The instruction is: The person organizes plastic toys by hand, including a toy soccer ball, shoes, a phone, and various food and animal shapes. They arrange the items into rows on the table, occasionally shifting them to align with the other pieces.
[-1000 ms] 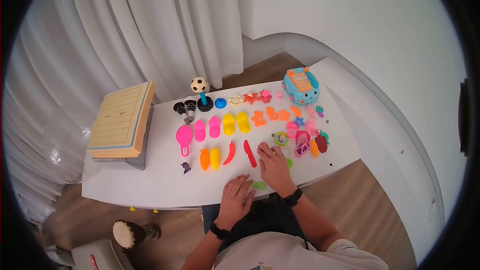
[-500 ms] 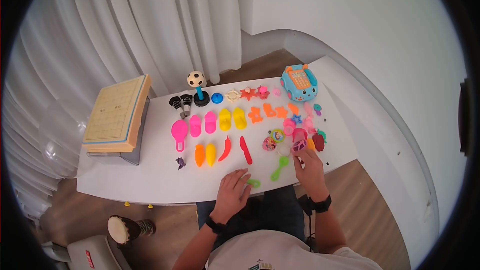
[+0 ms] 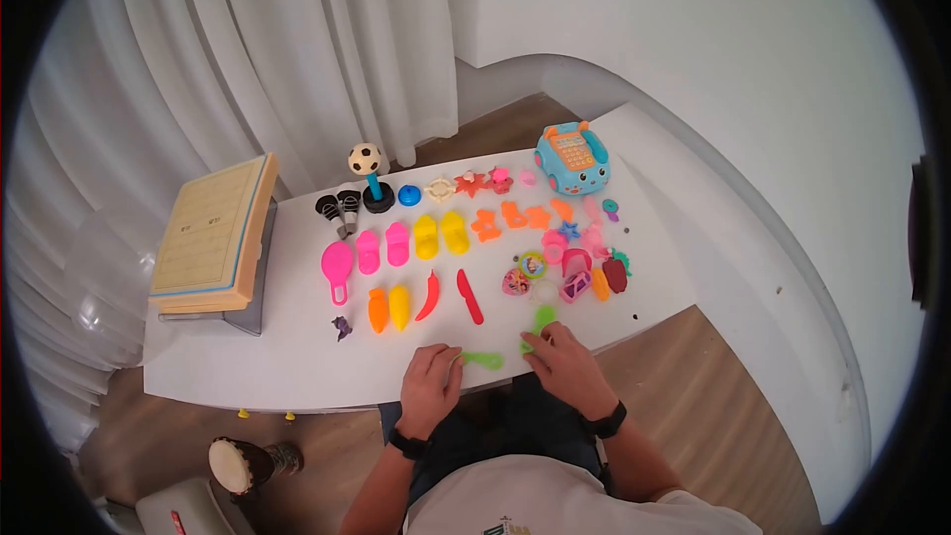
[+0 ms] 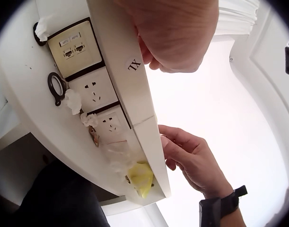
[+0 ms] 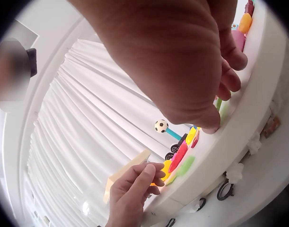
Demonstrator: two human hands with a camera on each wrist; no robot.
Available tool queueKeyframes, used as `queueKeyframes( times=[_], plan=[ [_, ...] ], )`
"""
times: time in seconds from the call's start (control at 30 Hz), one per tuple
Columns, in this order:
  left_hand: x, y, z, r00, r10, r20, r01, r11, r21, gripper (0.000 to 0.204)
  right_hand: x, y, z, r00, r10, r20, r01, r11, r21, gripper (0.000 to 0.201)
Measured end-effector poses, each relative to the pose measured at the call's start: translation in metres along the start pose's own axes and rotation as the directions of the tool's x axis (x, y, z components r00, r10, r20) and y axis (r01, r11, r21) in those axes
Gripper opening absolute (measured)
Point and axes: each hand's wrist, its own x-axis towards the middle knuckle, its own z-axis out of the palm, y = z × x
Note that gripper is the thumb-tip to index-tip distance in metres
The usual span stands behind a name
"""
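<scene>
My right hand is at the table's front edge, thumb and fingers about the lower end of a green spoon-shaped toy. The toy's wide end sticks out beyond the fingers. My left hand rests loosely bent to its left, fingertips right at the left end of another green long-handled toy. In the right wrist view, that second green toy lies just past the fingers of my left hand. A red toy knife and a red toy chili lie farther back.
Pink and yellow toy shoes, orange shapes and a pink paddle lie in rows. A toy telephone stands at the back right, a football on a stand at the back. A thick board stands left.
My right hand went from the round toy to the pink toys at the right, then back to the nearer green toy. My left hand shifted slightly left, uncovering more of the other green toy.
</scene>
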Motion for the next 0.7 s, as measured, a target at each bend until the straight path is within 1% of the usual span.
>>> queueKeyframes(
  times=[0.07, 0.17, 0.2, 0.27, 0.3, 0.37, 0.4, 0.47, 0.5, 0.57, 0.6, 0.67, 0.7],
  plan=[
    [-0.001, -0.001, 0.000, 1.000, 0.010, -0.001, -0.010, 1.000, 0.011, 0.021, 0.002, 0.000, 0.000, 1.000, -0.022, -0.018, 0.023, 0.999, 0.025, 0.032],
    [-0.002, -0.001, 0.000, 1.000, 0.003, 0.002, -0.003, 1.000, 0.000, 0.024, 0.004, 0.000, -0.004, 0.998, -0.052, -0.046, 0.051, 0.998, -0.022, 0.033],
    [0.000, 0.002, -0.001, 1.000, -0.005, -0.002, 0.005, 1.000, -0.001, 0.024, 0.004, -0.001, -0.007, 0.998, -0.055, -0.039, 0.054, 0.998, -0.023, 0.033],
    [0.005, 0.008, -0.005, 1.000, -0.010, 0.006, 0.010, 0.999, -0.031, 0.028, 0.006, -0.003, -0.013, 0.992, -0.123, 0.021, 0.123, 0.992, 0.024, 0.037],
    [0.003, 0.006, -0.005, 1.000, -0.018, 0.001, 0.018, 0.999, -0.028, 0.028, 0.007, -0.005, -0.012, 0.991, -0.129, 0.028, 0.128, 0.991, 0.026, 0.037],
    [0.001, 0.001, -0.002, 0.999, -0.044, -0.001, 0.044, 0.999, -0.015, 0.031, 0.010, -0.012, -0.006, 0.935, -0.352, 0.044, 0.348, 0.935, 0.070, 0.041],
    [0.000, 0.000, -0.002, 0.999, -0.047, -0.004, 0.047, 0.999, -0.013, 0.031, 0.011, -0.014, -0.001, 0.934, -0.355, 0.046, 0.352, 0.933, 0.071, 0.041],
    [-0.001, -0.002, -0.001, 0.998, -0.059, -0.005, 0.059, 0.998, -0.020, 0.032, 0.007, -0.017, 0.011, 0.885, -0.431, 0.175, 0.425, 0.902, 0.076, 0.042],
    [-0.002, -0.003, -0.001, 0.998, -0.062, -0.010, 0.062, 0.998, -0.016, 0.032, 0.005, -0.018, 0.013, 0.882, -0.437, 0.177, 0.430, 0.900, 0.078, 0.042],
    [-0.003, -0.004, -0.002, 0.999, -0.045, -0.012, 0.045, 0.999, -0.025, 0.032, -0.001, -0.018, 0.014, 0.905, -0.382, 0.186, 0.388, 0.922, 0.005, 0.044],
    [-0.003, -0.003, -0.002, 0.998, -0.052, -0.016, 0.052, 0.998, -0.022, 0.032, -0.005, -0.018, 0.013, 0.902, -0.387, 0.192, 0.393, 0.920, 0.009, 0.044],
    [-0.001, -0.001, -0.002, 0.998, -0.056, -0.017, 0.056, 0.998, -0.024, 0.031, -0.011, -0.018, 0.009, 0.943, -0.298, 0.151, 0.318, 0.938, -0.135, 0.046],
    [-0.001, -0.001, -0.002, 0.998, -0.058, -0.017, 0.058, 0.998, -0.026, 0.031, -0.013, -0.020, 0.007, 0.942, -0.297, 0.153, 0.318, 0.938, -0.136, 0.046]
  ],
)
